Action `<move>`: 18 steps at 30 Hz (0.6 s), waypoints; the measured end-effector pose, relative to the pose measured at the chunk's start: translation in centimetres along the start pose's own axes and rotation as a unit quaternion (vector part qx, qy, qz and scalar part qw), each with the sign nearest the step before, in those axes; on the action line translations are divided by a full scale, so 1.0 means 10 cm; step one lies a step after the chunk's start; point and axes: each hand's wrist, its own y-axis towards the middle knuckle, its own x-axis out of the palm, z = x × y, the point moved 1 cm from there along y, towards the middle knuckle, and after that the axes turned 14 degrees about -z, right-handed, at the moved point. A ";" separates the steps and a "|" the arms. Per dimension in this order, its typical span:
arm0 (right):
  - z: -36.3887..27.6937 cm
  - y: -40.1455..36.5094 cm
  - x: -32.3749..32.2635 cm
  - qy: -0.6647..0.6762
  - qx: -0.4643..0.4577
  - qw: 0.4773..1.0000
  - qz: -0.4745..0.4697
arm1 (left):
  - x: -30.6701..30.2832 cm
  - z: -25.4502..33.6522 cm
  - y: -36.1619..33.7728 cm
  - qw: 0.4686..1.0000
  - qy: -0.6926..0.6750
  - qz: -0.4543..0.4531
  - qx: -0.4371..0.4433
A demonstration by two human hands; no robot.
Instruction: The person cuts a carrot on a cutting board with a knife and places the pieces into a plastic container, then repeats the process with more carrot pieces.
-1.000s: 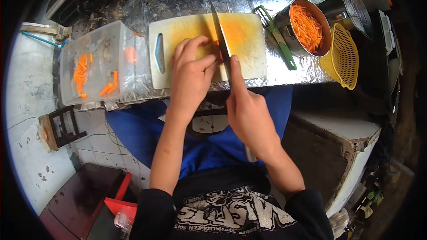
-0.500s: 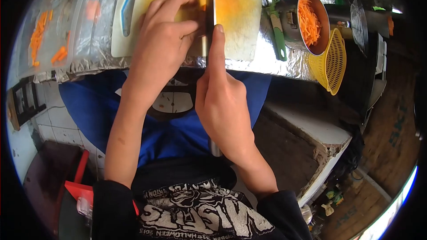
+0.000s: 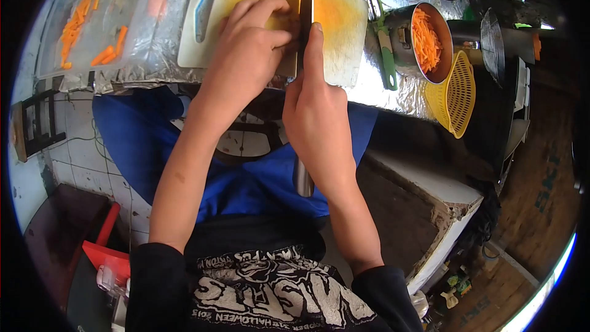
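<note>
My right hand [image 3: 319, 110] grips a large knife [image 3: 306, 18], its index finger stretched along the top of the blade and the metal handle end showing below the palm. The blade stands over the orange-stained white cutting board [image 3: 344, 43]. Just left of the blade, my left hand [image 3: 252, 43] rests on the board with its fingers curled; whatever lies under the fingertips is hidden. Orange shreds fill a metal pot [image 3: 428, 43] to the right. Between board and pot lies a green-handled peeler [image 3: 386, 55].
Clear plastic containers [image 3: 132, 24] with orange pieces stand at the left on the foil-covered counter. A yellow basket [image 3: 458, 95] leans below the pot at the counter's edge. Dark appliances and a round metal lid [image 3: 491, 46] are at the upper right. A red object [image 3: 107, 258] is at lower left.
The view has shifted, so the board and containers appear farther right and slightly higher. Both hands remain at the board, and the knife is still in my right hand.
</note>
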 end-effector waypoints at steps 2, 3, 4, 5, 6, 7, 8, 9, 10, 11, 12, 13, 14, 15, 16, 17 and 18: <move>-0.01 0.09 -0.03 0.010 0.001 1.000 0.007 | -0.01 -0.01 -0.01 1.000 0.004 -0.006 -0.005; 0.00 0.16 -0.05 0.018 0.008 1.000 0.007 | -0.02 -0.01 -0.01 1.000 0.000 -0.007 0.000; 0.04 0.25 -0.06 0.017 -0.002 1.000 0.013 | -0.02 -0.01 -0.01 1.000 -0.004 -0.007 0.006; 0.11 0.36 -0.07 0.007 -0.035 0.999 0.024 | -0.02 -0.01 0.00 1.000 0.002 0.002 0.009; 0.13 0.42 -0.09 -0.003 -0.067 0.997 0.034 | -0.02 -0.01 0.00 1.000 -0.005 0.003 0.005; 0.15 0.43 -0.11 -0.003 -0.074 0.997 0.037 | -0.01 -0.01 -0.01 1.000 -0.014 0.001 0.001; 0.14 0.44 -0.15 -0.016 -0.068 0.997 0.046 | -0.02 0.00 -0.01 1.000 -0.006 0.001 0.004; 0.13 0.45 -0.20 -0.030 -0.063 0.996 0.054 | -0.03 0.01 0.00 1.000 -0.001 0.008 0.006; 0.12 0.40 -0.25 0.001 -0.045 0.997 0.059 | -0.03 0.01 0.00 1.000 -0.018 0.008 0.003; 0.15 0.35 -0.28 0.036 -0.025 0.997 0.060 | -0.03 0.02 0.00 0.999 -0.037 0.007 -0.001; 0.16 0.29 -0.33 0.045 -0.024 0.997 0.055 | -0.02 0.02 0.00 0.999 -0.036 0.010 -0.001; 0.19 0.23 -0.38 0.054 -0.022 0.997 0.052 | -0.02 0.02 0.00 0.999 -0.032 0.012 0.001; 0.21 0.17 -0.41 0.051 -0.021 0.996 0.064 | -0.02 0.03 0.01 0.999 -0.038 0.014 -0.001; 0.24 0.12 -0.43 0.073 -0.026 0.994 0.074 | -0.02 0.04 0.01 0.999 -0.044 0.014 -0.001; 0.26 0.08 -0.47 0.071 -0.031 0.994 0.082 | -0.03 0.04 0.01 0.999 -0.042 0.012 0.004; 0.26 0.03 -0.50 0.068 -0.035 0.993 0.090 | -0.05 0.03 0.02 1.000 -0.024 -0.010 0.008; 0.25 -0.02 -0.54 0.069 -0.034 0.992 0.096 | -0.07 0.03 0.03 0.999 -0.006 -0.032 0.012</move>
